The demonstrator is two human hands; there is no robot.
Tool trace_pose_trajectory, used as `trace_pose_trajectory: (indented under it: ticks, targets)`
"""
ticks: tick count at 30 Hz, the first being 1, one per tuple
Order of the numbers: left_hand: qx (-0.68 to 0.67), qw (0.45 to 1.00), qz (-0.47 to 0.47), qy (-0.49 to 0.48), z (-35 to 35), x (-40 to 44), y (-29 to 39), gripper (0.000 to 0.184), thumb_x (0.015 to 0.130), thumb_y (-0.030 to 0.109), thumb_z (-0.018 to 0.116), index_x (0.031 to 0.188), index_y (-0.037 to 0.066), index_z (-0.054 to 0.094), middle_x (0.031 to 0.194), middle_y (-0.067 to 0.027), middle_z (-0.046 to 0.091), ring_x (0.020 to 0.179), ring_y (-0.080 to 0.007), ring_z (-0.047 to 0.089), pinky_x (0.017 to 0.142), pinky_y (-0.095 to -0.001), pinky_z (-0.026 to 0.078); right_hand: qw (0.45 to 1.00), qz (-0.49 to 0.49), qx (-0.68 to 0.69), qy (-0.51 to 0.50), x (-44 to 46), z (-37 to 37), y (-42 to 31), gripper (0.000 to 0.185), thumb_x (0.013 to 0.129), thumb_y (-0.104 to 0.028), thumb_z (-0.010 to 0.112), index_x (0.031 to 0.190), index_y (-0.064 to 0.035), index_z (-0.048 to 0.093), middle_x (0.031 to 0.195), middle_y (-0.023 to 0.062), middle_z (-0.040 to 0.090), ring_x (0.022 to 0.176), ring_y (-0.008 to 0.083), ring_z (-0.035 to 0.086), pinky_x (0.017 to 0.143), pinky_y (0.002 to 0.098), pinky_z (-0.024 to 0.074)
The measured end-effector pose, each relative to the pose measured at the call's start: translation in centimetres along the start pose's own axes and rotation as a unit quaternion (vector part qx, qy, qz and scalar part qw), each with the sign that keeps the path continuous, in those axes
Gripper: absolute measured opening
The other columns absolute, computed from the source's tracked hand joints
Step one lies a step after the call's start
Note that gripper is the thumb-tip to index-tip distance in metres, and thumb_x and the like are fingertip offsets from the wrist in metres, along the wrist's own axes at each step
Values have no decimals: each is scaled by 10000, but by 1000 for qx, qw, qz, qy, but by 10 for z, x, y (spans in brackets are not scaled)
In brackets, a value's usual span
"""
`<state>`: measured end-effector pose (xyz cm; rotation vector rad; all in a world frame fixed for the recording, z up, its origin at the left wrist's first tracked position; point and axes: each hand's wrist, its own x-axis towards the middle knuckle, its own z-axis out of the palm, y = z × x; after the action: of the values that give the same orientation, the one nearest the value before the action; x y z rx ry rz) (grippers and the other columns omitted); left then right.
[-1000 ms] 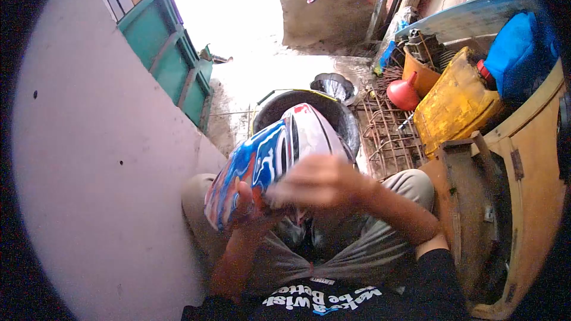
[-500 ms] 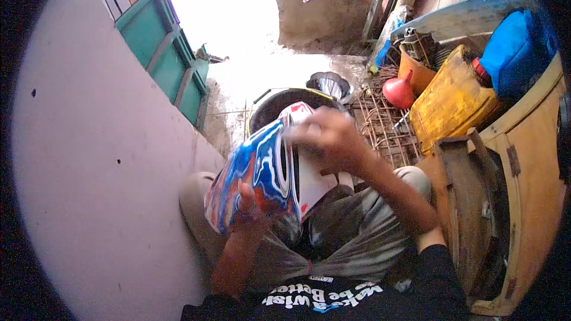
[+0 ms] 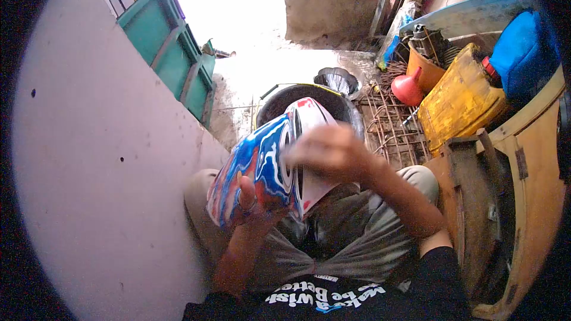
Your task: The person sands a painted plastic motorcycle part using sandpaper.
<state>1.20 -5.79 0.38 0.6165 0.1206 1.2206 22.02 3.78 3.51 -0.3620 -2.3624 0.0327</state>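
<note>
Left hand (image 3: 248, 207) grips the swirl-patterned shell (image 3: 264, 145), thumb against it; right hand (image 3: 334, 152) blurs alongside, fingers unreadable. Handling's under way, what's left unclear!

Your glossy, curved panel (image 3: 247, 153) swirls blue, white and orange-red, its white section (image 3: 316, 191) marked red. Your black fabric shirt (image 3: 437, 282) bears white lettering; your loose fabric trousers (image 3: 380, 220) are grey, a boxy plastic jerrycan (image 3: 458, 104) smudged yellow.

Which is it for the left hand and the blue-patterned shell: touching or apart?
Touching. The head view shows the left hand supporting the blue-patterned shell, thumb against its painted surface; other fingers mostly hidden.
</note>
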Motion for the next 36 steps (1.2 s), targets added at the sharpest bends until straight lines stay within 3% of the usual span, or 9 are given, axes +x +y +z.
trace_pose_trajectory:
  ticks: [2,8,12,16,18,22,27,30,36]
  targets:
    - [-9,1000,-1,11,-3,-6,-4,1144,816,829,647,1578,36,327,1472,-145,527,1295,-293,561,1073,-453,488,979,158,-127,-30,-1,-13,28,263,837,-193,754,1099,-173,747,946,42,710,857,249,690,744,409,567]
    - [-4,999,-1,42,-25,-9,-16,1150,814,830,647,1578,32,326,1483,-143,519,1314,-294,546,1090,-455,475,997,-72,36,2,11,-6,-33,213,914,-119,664,1106,-152,753,925,9,710,883,195,707,779,368,572]
    - [9,999,-3,53,-26,-11,-17,1149,817,828,645,1580,31,322,1491,-143,514,1319,-295,546,1091,-459,477,983,138,-118,-2,0,-10,31,219,890,-206,714,1095,-138,751,936,53,718,839,241,712,741,389,585]
    - [18,998,2,54,-30,-4,-18,1148,821,826,643,1581,30,319,1499,-144,510,1324,-296,545,1093,-463,479,998,-49,-16,23,7,3,-34,258,895,-159,675,1140,-126,751,911,23,689,832,201,699,768,372,591]
    - [22,998,3,60,-28,-5,-16,1147,822,825,642,1582,29,317,1502,-144,508,1326,-296,545,1094,-465,480,998,-60,8,10,10,-2,-20,242,889,-164,684,1120,-137,754,914,17,694,829,191,697,756,364,585]
    - [24,997,2,68,-28,-8,-17,1146,826,823,640,1584,28,314,1510,-145,503,1331,-297,544,1095,-470,482,984,111,-139,0,-5,-10,32,181,878,-169,709,1054,-161,752,914,30,715,862,242,709,739,387,577]
    - [30,997,2,70,-29,-4,-17,1145,830,821,637,1587,27,309,1519,-146,498,1338,-298,544,1097,-475,484,995,-100,-2,21,8,5,-28,345,887,-173,673,1222,-134,744,904,3,664,867,173,695,774,325,575]
    - [32,997,2,70,-29,-5,-18,1144,833,819,635,1588,26,307,1525,-146,494,1341,-299,543,1098,-478,486,997,13,-74,12,6,0,16,332,885,-174,670,1205,-122,740,931,18,671,869,185,695,772,335,580]
    - [35,996,6,77,-30,-7,-16,1142,838,816,632,1591,24,301,1536,-147,488,1349,-300,543,1100,-484,489,998,-61,-20,-1,20,3,-11,311,856,-160,701,1164,-156,740,968,33,705,873,193,706,735,353,583]
